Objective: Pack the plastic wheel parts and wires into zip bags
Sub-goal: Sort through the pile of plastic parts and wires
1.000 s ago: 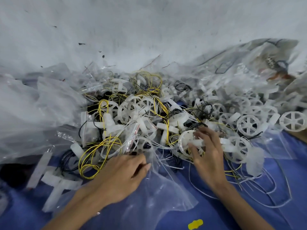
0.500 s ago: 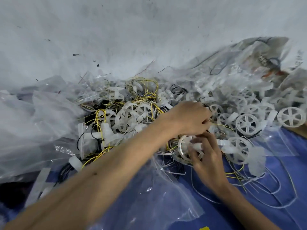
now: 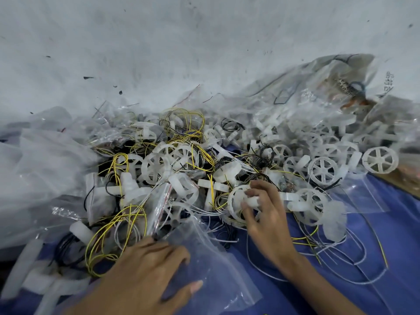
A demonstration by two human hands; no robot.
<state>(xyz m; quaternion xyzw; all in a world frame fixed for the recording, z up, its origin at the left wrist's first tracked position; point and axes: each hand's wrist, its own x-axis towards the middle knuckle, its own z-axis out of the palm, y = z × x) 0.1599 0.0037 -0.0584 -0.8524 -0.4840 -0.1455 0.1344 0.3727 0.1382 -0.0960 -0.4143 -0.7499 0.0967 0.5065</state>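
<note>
A heap of white spoked plastic wheel parts (image 3: 323, 170) tangled with yellow wires (image 3: 113, 226), plus black and white ones, covers the middle of the blue cloth. My right hand (image 3: 264, 214) grips one white wheel part (image 3: 236, 201) at the near edge of the heap, fingers curled over its hub. My left hand (image 3: 145, 269) lies at the bottom centre on a clear zip bag (image 3: 216, 264), thumb on top of the plastic, fingers pinching its mouth near the red zip strip (image 3: 162, 205).
Crumpled clear plastic bags (image 3: 38, 169) pile up at the left and at the back right (image 3: 318, 92). A pale grey wall rises behind the heap. Loose white wires (image 3: 354, 267) trail over the blue cloth (image 3: 375, 235) at the right.
My left hand, which had reached across into the heap next to my right hand half a second ago, has come back to the zip bag at the bottom. My right hand keeps the same wheel part.
</note>
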